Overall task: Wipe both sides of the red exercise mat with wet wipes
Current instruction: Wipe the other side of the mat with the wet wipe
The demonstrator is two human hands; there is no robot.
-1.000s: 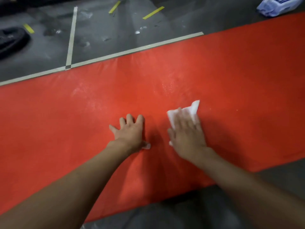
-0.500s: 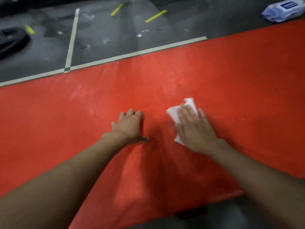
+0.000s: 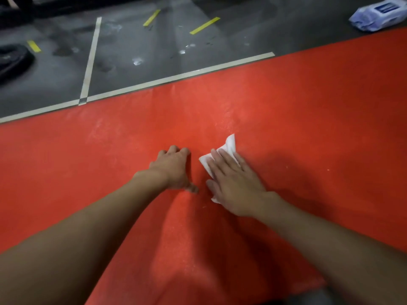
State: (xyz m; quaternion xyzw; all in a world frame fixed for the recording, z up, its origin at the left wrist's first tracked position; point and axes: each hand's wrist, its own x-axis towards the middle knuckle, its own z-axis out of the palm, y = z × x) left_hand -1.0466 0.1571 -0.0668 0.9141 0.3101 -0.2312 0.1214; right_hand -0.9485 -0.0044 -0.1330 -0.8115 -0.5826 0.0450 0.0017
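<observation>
Mat surface [image 3: 308,106] open all round; wipe pack [image 3: 377,15] well apart.

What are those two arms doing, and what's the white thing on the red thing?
Those are a person's own arms. The camera sits on their head, looking down, so you see what they see. The red thing is an exercise mat lying on a grey floor with tape lines. The right hand presses a white wet wipe flat onto the mat to clean it. The left hand rests on the mat beside it, fingers bent. The bluish pack of wipes lies on the floor, top right.
</observation>
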